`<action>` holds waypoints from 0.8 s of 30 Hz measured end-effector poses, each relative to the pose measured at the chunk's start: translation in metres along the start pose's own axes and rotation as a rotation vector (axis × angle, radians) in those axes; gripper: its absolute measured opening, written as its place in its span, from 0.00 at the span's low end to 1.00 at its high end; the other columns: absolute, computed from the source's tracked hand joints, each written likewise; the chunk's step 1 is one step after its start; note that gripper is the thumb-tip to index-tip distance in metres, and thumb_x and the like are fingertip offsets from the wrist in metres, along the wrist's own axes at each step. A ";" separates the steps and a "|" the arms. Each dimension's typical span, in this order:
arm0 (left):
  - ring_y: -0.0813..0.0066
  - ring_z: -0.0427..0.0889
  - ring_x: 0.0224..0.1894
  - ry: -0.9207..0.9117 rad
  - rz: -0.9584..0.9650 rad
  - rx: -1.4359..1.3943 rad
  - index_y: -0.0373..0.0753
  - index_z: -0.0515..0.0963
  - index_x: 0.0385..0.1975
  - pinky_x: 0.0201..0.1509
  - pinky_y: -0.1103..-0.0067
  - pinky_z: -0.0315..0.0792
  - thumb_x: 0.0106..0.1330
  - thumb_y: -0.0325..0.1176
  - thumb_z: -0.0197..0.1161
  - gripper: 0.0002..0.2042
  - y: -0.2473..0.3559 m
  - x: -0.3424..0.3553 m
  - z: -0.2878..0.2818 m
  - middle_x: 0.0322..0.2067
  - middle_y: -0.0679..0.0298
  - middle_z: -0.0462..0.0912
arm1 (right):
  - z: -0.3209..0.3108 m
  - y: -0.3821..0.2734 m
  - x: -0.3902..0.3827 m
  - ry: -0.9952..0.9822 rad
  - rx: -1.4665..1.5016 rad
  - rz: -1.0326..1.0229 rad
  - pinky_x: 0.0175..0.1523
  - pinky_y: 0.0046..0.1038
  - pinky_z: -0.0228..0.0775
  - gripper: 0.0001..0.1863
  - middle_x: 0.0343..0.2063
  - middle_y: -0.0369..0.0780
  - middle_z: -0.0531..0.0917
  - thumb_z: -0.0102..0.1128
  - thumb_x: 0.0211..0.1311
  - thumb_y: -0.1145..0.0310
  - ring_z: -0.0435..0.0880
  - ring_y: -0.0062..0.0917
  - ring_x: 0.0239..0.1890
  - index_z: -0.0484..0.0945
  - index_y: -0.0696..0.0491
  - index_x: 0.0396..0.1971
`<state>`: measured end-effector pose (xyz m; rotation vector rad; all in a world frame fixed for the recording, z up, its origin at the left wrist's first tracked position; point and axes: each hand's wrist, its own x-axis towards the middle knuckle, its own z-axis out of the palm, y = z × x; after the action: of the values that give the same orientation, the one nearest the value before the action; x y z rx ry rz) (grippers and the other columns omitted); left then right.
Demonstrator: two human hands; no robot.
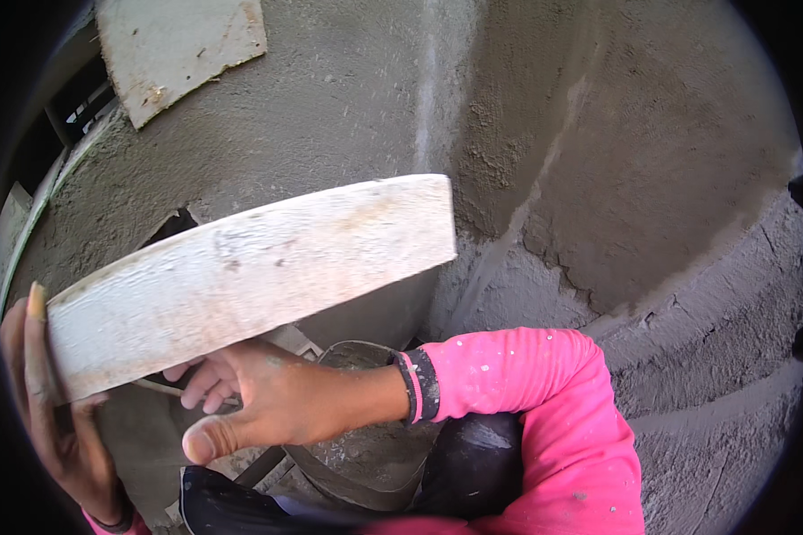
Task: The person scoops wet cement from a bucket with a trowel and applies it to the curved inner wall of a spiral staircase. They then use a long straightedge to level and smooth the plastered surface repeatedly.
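A long whitish board point(259, 267), stained brown in places, slants across the middle, its right end higher. My left hand point(49, 392) grips its left end, with fingers on the far side and the thumb at the lower edge. Below the board, my right hand point(268, 392) reaches leftward with the thumb spread away from the fingers. Its fingers are partly hidden by the board's lower edge, and nothing shows in the hand. Whether those fingers touch the board, I cannot tell. Pink sleeves with pale specks cover my arms.
Rough grey mortar covers the wall point(330, 116) ahead, with a darker, damp-looking patch point(660, 187) at right. A pale panel point(183, 53) is at upper left. Between my dark-trousered knees point(473, 464) is a round tub point(317, 477) with grey mortar in it.
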<state>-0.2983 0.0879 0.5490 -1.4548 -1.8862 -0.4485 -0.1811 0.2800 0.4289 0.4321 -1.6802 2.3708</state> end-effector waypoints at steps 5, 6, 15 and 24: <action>0.51 0.74 0.58 -0.073 0.125 -0.115 0.35 0.74 0.62 0.63 0.61 0.67 0.54 0.24 0.66 0.30 0.096 0.050 0.083 0.55 0.52 0.76 | -0.063 -0.035 -0.058 0.261 0.170 -0.232 0.60 0.27 0.69 0.30 0.52 0.42 0.79 0.64 0.69 0.54 0.79 0.25 0.53 0.70 0.60 0.60; 0.51 0.74 0.55 -0.046 0.124 -0.187 0.36 0.76 0.60 0.61 0.62 0.67 0.51 0.22 0.67 0.30 0.114 0.060 0.101 0.52 0.52 0.77 | -0.074 -0.041 -0.069 0.324 0.266 -0.241 0.59 0.28 0.70 0.28 0.52 0.41 0.79 0.64 0.69 0.56 0.79 0.25 0.53 0.71 0.60 0.60; 0.55 0.75 0.54 -0.159 0.084 -0.514 0.37 0.73 0.62 0.59 0.65 0.65 0.49 0.26 0.73 0.35 0.253 0.085 0.219 0.53 0.55 0.76 | -0.170 -0.055 -0.182 0.974 0.278 -0.372 0.49 0.30 0.79 0.18 0.45 0.41 0.82 0.67 0.63 0.70 0.84 0.27 0.47 0.75 0.58 0.51; 0.51 0.77 0.56 -0.329 -0.090 -0.936 0.36 0.75 0.58 0.60 0.66 0.71 0.55 0.23 0.71 0.27 0.269 0.018 0.299 0.53 0.52 0.78 | -0.244 0.027 -0.342 1.607 0.306 -0.560 0.59 0.45 0.75 0.16 0.48 0.44 0.82 0.63 0.64 0.69 0.83 0.35 0.52 0.75 0.59 0.49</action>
<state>-0.1425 0.3772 0.3160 -2.1235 -2.1059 -1.3312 0.1013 0.5022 0.2092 -0.7254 -0.3484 1.5379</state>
